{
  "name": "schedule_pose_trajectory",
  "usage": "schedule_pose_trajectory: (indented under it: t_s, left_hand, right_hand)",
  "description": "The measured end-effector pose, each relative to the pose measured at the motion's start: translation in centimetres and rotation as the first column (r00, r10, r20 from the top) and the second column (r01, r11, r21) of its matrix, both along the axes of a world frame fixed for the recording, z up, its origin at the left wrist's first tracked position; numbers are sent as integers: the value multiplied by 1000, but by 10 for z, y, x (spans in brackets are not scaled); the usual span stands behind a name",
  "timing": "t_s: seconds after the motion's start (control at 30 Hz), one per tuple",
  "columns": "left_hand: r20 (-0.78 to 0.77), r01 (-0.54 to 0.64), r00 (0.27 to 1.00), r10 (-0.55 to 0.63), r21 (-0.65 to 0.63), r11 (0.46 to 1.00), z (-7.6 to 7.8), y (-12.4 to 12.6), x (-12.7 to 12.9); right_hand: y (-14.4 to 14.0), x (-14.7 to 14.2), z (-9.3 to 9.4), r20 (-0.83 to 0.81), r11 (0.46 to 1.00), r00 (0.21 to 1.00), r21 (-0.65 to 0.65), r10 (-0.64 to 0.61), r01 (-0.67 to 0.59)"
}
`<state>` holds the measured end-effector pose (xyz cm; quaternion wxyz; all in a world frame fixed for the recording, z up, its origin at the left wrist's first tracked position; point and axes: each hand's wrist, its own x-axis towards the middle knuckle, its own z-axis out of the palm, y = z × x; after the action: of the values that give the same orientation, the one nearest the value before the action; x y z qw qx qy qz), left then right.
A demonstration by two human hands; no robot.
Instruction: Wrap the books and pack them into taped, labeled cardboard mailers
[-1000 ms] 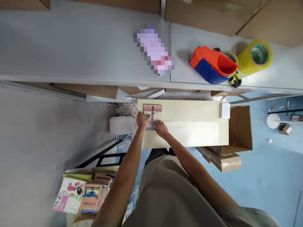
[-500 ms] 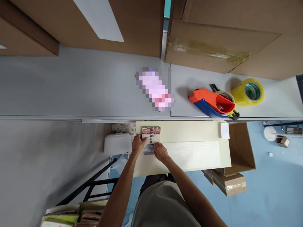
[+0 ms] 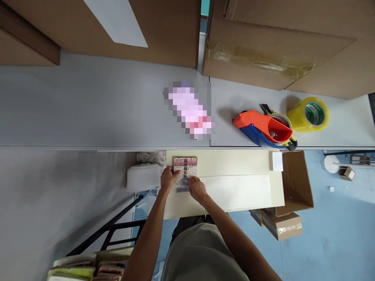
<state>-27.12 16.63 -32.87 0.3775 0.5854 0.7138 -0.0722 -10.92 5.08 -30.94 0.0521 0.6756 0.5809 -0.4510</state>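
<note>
Both hands are gripping a book lying at the cream board's left end, mid-frame: left hand curling over its left edge, right hand pressing its lower edge. An open carton is sitting right of the board, contents unseen.

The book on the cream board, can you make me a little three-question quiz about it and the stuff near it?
1. True or false: both hands, the left hand and the right hand, touch the book.
2. Which lies closest to the orange tape dispenser? A) the yellow tape roll B) the white foam block C) the stack of books
3. Fill in: the book lies at the ____ end of the cream board, as seen in the head view.

Key: 1 true; 2 A; 3 left
</note>
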Motion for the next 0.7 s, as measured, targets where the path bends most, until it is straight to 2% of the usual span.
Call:
schedule_pose_trajectory:
  t_s: [0.13, 0.3, 0.4, 0.57, 0.7]
  left_hand:
    - [3, 62, 998, -62, -60, 996, 2, 12, -8]
    - [270, 191, 946, -179, -18, 981, 14, 27, -18]
    - [299, 254, 920, -253, 36, 967, 29, 28, -13]
    - [173, 331, 914, -366, 201, 922, 70, 11, 11]
    - [299, 275, 876, -379, 337, 901, 119, -23, 27]
  right_hand:
    - [-6, -1, -3, 9, 999, 1000, 36, 7, -8]
    - [-34, 1, -13, 63, 995, 998, 98, -4, -3]
    - [-55, 5, -20, 91, 995, 996, 102, -18, 8]
    - [-71, 8, -30, 100, 988, 994, 153, -33, 17]
    - [-67, 13, -32, 2, 979, 993, 170, -116, 114]
